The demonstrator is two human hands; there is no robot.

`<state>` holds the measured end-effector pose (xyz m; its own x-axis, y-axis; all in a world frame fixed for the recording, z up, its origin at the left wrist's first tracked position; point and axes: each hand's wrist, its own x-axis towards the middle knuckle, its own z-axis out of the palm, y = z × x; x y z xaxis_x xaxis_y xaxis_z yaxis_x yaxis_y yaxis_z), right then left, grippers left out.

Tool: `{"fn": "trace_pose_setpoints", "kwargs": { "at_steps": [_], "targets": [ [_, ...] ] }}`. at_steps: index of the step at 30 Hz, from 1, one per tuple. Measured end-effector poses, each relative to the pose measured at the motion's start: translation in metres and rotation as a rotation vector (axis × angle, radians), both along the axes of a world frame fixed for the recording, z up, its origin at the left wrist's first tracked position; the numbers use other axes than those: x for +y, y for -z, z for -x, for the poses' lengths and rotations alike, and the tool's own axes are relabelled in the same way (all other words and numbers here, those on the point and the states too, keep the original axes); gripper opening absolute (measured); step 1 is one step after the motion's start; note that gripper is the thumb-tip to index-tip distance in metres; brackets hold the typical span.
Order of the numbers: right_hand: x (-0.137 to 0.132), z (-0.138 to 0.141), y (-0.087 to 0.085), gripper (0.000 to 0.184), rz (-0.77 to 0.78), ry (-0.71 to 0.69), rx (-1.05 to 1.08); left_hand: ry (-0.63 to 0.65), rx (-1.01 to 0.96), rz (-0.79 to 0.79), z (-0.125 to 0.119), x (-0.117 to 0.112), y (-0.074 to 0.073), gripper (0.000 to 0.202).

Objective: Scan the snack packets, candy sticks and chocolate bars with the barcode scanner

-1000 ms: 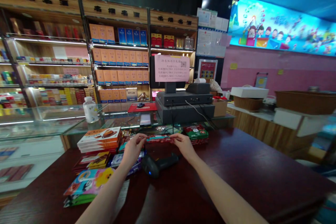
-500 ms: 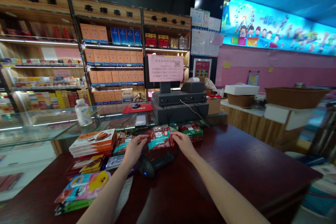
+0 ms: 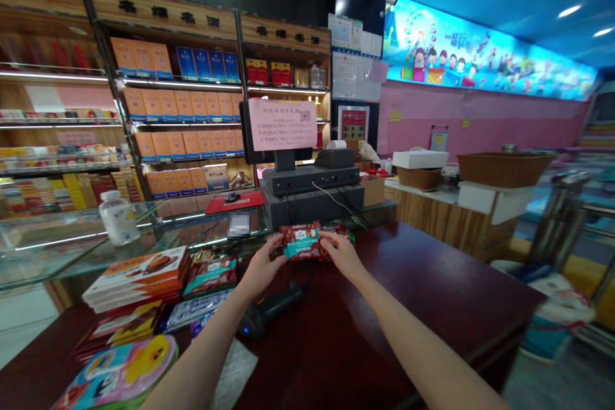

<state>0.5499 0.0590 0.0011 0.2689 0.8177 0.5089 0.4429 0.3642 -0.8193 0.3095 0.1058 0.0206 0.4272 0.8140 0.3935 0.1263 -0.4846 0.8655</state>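
Between my two hands is a red-brown and turquoise bag of hazelnut chocolates [image 3: 302, 243]. My left hand [image 3: 263, 264] grips its left end with thumb and fingers. At the right end, the fingers of my right hand [image 3: 342, 254] are closed on the bag. Behind the right hand, a red and green packet [image 3: 348, 235] shows only in part. A black barcode scanner [image 3: 269, 311] lies on the dark wooden table [image 3: 413, 288], nearer to me. Left of my left hand is a similar turquoise bag [image 3: 210, 277] on other packets.
White and orange boxes [image 3: 141, 275], chocolate bars [image 3: 129, 327] and a colourful duck-printed packet [image 3: 129, 368] lie at the left. A cash register [image 3: 312, 189] stands behind the hands. A white bottle [image 3: 118, 218] stands on the glass counter [image 3: 163, 221].
Both hands have carried the chocolate bag rightwards, so it now partly covers the red and green packet. My view has turned a little to the right.
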Motion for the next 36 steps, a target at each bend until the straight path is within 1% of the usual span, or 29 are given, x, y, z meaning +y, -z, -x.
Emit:
{"fn": "trace_pose_setpoints", "kwargs": {
  "at_steps": [3,7,11,15,21,29,32,36],
  "targets": [
    [-0.001,-0.022,-0.006,0.039,0.014,0.059,-0.027,0.036,-0.032,0.017,-0.025,0.004,0.001,0.06],
    [0.001,-0.049,-0.012,0.039,0.049,0.137,-0.053,0.102,-0.098,0.084,-0.06,0.015,0.005,0.066],
    [0.008,-0.071,-0.012,0.038,0.105,0.182,-0.063,0.134,-0.107,0.123,-0.092,0.03,0.008,0.072],
    [0.018,-0.085,-0.01,0.038,0.171,0.229,-0.077,0.17,-0.111,0.162,-0.113,0.043,0.013,0.075],
    [0.03,-0.101,-0.01,0.038,0.245,0.277,-0.125,0.192,-0.108,0.212,-0.13,0.059,0.024,0.077],
    [0.038,-0.108,-0.01,0.038,0.345,0.301,-0.196,0.151,-0.096,0.268,-0.141,0.077,0.044,0.077],
    [0.041,-0.109,-0.008,0.036,0.365,0.304,-0.216,0.139,-0.091,0.283,-0.141,0.08,0.048,0.078],
    [0.043,-0.112,-0.005,0.036,0.382,0.309,-0.226,0.146,-0.09,0.29,-0.141,0.079,0.049,0.078]
  ]
}}
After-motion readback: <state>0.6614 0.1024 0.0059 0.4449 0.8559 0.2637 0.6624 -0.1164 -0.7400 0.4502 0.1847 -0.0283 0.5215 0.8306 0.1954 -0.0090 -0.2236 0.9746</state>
